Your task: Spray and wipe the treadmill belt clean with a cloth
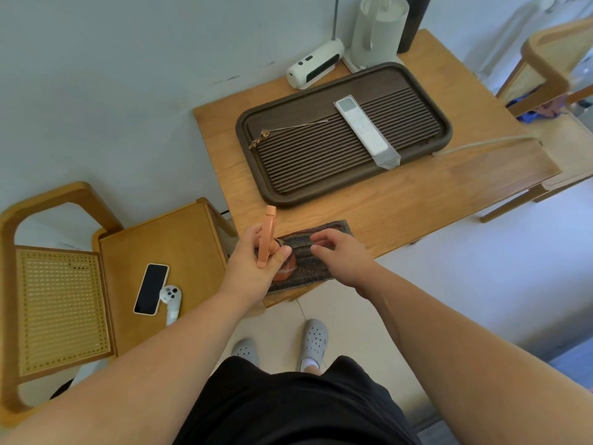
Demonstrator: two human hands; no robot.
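Prep step, pre-spray: the person stands at the near corner of the tabletop point(417, 200), gathering kit. No belt in view anywhere, so spraying and wiping proper haven't begun.

Left hand point(253, 264), at approx. 6 o'clock of the tray point(279, 191): fingers and thumb wrapped round a slim orange sprayer point(269, 229) (prob. the spray, though no nozzle can be made out), held upright w/ its top end pointing to 12. Under that hand a round orange thing point(285, 272) sits on the cloth; can't tell what it is.

Cloth point(309, 273): dark, striped, lying flat on the tabletop's near corner, also at 6 o'clock of the tray, its near edge about level w/ the tabletop edge. Right hand point(341, 255) is over its middle, at 3 o'clock of the left hand, fingers loosely curled w/ thumb and forefinger apart, nothing held. Whether the fingertips touch the fabric I can't tell.

Elsewhere: a remote point(362, 130) lies diagonally on the tray; a phone point(150, 289) lies on the chair point(179, 239) at 9 o'clock of the hands.

Next move, as I judge it: the right hand needs to pinch the cloth and lift it clear. The round orange thing rests on the cloth's left part, so either it gets shifted first or the cloth is drawn out from under it toward 3 o'clock. Then both items go to the belt, wherever it is. Risk: a quick tug could roll the orange thing off the corner.
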